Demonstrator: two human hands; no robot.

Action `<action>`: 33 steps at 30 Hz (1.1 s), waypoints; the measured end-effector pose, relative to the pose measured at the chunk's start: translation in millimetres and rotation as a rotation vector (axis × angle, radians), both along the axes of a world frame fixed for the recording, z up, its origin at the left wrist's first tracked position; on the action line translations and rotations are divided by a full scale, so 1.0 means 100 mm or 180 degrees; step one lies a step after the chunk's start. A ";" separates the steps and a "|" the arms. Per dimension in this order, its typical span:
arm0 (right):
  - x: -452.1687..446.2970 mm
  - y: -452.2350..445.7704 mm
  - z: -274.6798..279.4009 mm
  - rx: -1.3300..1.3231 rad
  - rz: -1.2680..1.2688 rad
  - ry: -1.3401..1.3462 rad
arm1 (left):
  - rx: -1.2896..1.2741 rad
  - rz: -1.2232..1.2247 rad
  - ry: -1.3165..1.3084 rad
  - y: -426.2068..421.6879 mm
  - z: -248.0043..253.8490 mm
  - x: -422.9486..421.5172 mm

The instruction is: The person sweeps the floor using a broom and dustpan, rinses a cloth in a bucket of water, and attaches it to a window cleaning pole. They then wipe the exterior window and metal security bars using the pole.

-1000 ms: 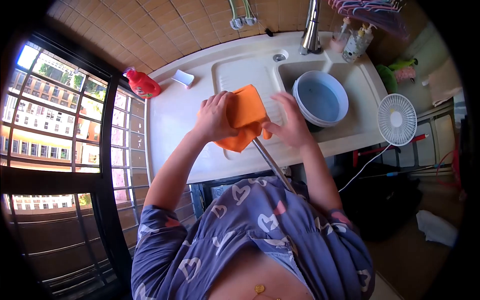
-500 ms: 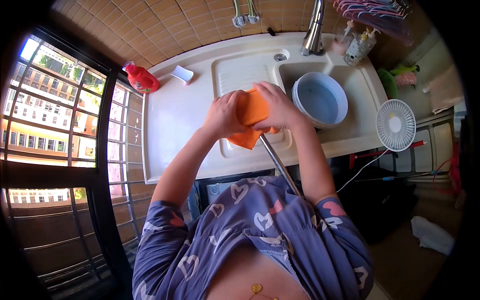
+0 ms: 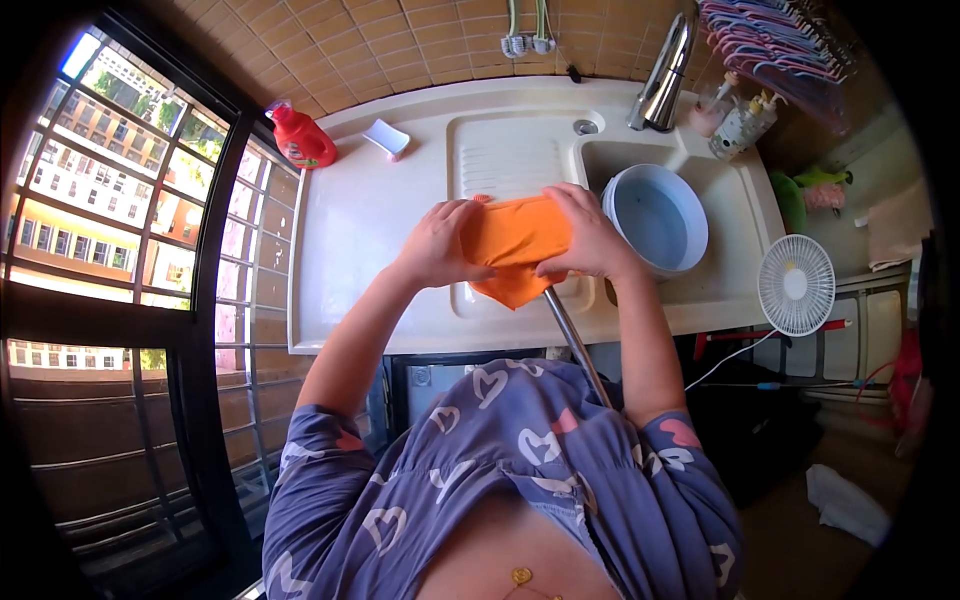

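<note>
An orange cloth [image 3: 520, 240] is spread between my two hands over the sink's ribbed drainboard. My left hand [image 3: 441, 243] grips its left end, thumb in front and fingers behind. On the right end my right hand [image 3: 588, 236] is closed in the same way. From under the cloth a metal pole [image 3: 574, 340] slants down toward my body. The cloth hides the pole's upper end, so I cannot tell what is there. A small reddish bit [image 3: 482, 198] peeks out behind the cloth's upper edge.
A pale bucket [image 3: 657, 218] with water stands in the sink basin [image 3: 735, 200], below the faucet [image 3: 662, 85]. On the counter's left are a red bottle [image 3: 302, 137] and a white soap dish [image 3: 386, 137]. Pump bottles [image 3: 742, 125] and a small white fan [image 3: 796, 285] are at right.
The orange cloth has gone from bunched to stretched out flatter, and my hands have moved farther apart along it. The head view has shifted slightly.
</note>
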State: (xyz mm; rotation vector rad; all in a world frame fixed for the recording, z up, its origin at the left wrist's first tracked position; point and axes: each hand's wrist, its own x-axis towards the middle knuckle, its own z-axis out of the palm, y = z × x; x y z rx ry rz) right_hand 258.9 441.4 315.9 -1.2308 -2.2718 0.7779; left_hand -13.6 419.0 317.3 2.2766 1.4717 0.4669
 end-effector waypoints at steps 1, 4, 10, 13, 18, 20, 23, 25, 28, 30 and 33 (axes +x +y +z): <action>0.00 0.00 0.02 -0.0037 0.0041 -0.0043 | -0.0061 -0.0008 -0.0045 -0.01 -0.01 0.00; -0.01 0.02 -0.01 0.0154 0.0197 -0.0316 | -0.0076 -0.0031 -0.0081 -0.04 -0.06 -0.01; -0.05 0.00 -0.02 0.0093 0.0317 -0.0476 | -0.0122 -0.0098 -0.0055 -0.07 -0.09 -0.03; -0.06 0.00 -0.01 0.0107 0.0316 -0.0544 | 0.0039 -0.0120 -0.0131 -0.10 -0.09 -0.02; -0.02 0.01 -0.02 0.0150 0.0311 -0.0517 | -0.0173 -0.0050 -0.0348 -0.13 -0.22 -0.03; -0.01 0.01 -0.01 0.0142 0.0298 -0.0485 | -0.0085 -0.0074 -0.0562 -0.15 -0.24 0.01; 0.00 0.00 -0.01 -0.0014 0.0284 -0.0323 | 0.0096 -0.0071 -0.0493 -0.18 -0.24 0.02; -0.01 0.00 0.01 0.0030 0.0278 -0.0379 | 0.0207 -0.0036 -0.0214 -0.20 -0.24 0.02; -0.03 -0.02 0.09 -0.0032 0.0334 -0.0369 | -0.0050 -0.0118 -0.0392 -0.23 -0.33 0.04; -0.04 -0.03 0.11 -0.0034 0.0335 -0.0393 | -0.0246 0.0037 -0.0705 -0.25 -0.37 0.05; -0.02 -0.02 0.11 -0.0024 0.0378 -0.0459 | -0.0089 0.0006 -0.0750 -0.24 -0.35 0.04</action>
